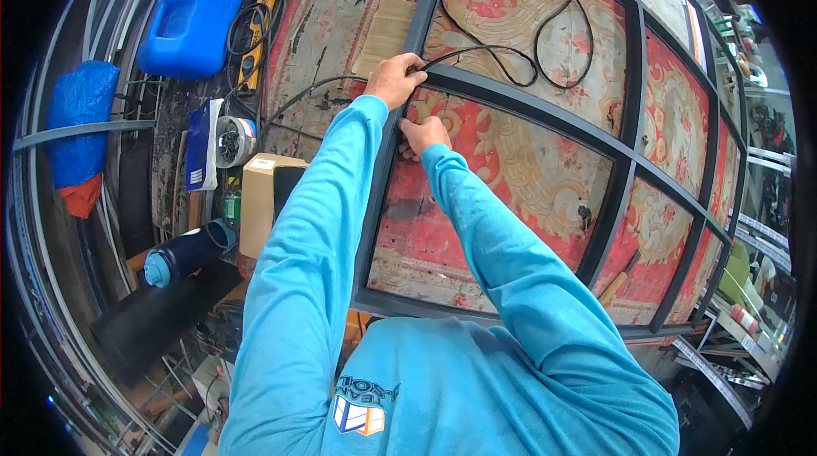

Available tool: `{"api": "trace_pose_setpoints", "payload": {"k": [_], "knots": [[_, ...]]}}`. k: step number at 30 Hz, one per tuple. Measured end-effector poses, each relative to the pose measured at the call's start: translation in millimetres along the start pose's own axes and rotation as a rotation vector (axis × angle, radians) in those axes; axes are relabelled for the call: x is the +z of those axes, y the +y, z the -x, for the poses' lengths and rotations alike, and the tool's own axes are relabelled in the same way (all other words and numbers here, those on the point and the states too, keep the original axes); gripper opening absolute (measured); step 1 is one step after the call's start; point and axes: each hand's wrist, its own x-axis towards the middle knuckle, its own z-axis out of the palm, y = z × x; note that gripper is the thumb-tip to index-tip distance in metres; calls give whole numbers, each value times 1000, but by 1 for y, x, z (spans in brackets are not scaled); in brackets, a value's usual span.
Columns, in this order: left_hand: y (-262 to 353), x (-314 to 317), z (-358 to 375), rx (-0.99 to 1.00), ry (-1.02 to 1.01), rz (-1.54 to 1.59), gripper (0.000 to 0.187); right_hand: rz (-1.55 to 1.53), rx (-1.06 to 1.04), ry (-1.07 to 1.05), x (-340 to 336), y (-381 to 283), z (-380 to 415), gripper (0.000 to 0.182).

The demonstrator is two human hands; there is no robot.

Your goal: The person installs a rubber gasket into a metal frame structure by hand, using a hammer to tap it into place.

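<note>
Head view: left hand (395,79) pinches the black rubber strip (511,56) against the dark metal frame (519,101) at a crossbar joint, fingers closed on it. Right hand (423,134) rests just below, fingertips curled on the frame's upright; whether it holds anything cannot be told. Loose strip loops across the red patterned carpet (528,175). Risk: a looped strip may kink or twist, seating unevenly in the groove.

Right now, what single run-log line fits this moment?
left hand: pinching black rubber cord at frame joint | right hand: on dark metal frame | red patterned mat beneath
</note>
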Motion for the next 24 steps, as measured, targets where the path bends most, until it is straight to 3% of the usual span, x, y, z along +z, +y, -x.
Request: {"api": "trace_pose_setpoints", "payload": {"k": [4, 7, 13, 18, 21, 24], "knots": [[20, -7, 11, -53, 13, -131, 28, 99, -82, 76, 4, -1, -1, 51], [27, -9, 15, -86, 66, -242, 26, -170, 87, 5, -4, -10, 8, 51], [24, -12, 18, 3, 63, -408, 27, 133, 9, 171, 8, -6, -8, 59], [22, -18, 15, -7, 46, -387, 28, -19, 143, 8, -1, -10, -8, 61], [25, -20, 15, -8, 17, -410, 27, 205, -44, 131, 1, -22, 1, 55], [27, -19, 15, 30, 13, -438, 28, 272, -4, 147, 9, -18, -8, 52]]}}
